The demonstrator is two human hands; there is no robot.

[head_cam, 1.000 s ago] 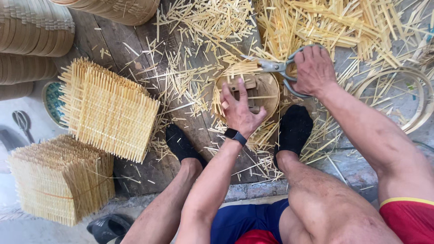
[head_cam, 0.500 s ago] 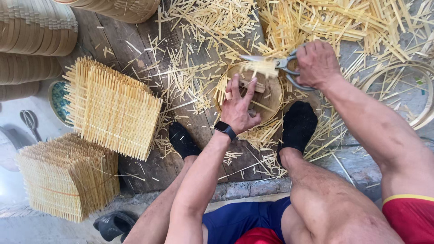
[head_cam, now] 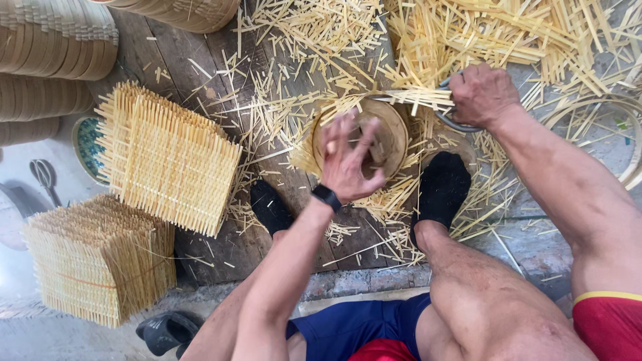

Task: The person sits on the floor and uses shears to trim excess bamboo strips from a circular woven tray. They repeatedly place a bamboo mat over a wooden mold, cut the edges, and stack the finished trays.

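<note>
From the head camera, looking down between the person's knees: the left hand [head_cam: 349, 162] lies fingers spread on a round woven bamboo basket [head_cam: 388, 137] that sits on the dark wooden plank floor [head_cam: 167, 50] just ahead of 2 black-socked feet [head_cam: 441, 187]. The hand is blurred, so whether it presses or only touches the basket cannot be told. The right hand [head_cam: 483, 95] is closed around the grey metal handles of a pair of shears [head_cam: 447, 115], whose blades reach over the basket's far rim among protruding pale strips. Loose cut bamboo slivers [head_cam: 321, 33] litter the planks around the basket. To the left, well apart, a square woven bamboo mat [head_cam: 167, 157] leans on a stack of similar mats [head_cam: 100, 261]. Stacked round bamboo trays [head_cam: 57, 40] fill the upper left corner, and a bamboo hoop [head_cam: 602, 120] lies at the right.
</note>
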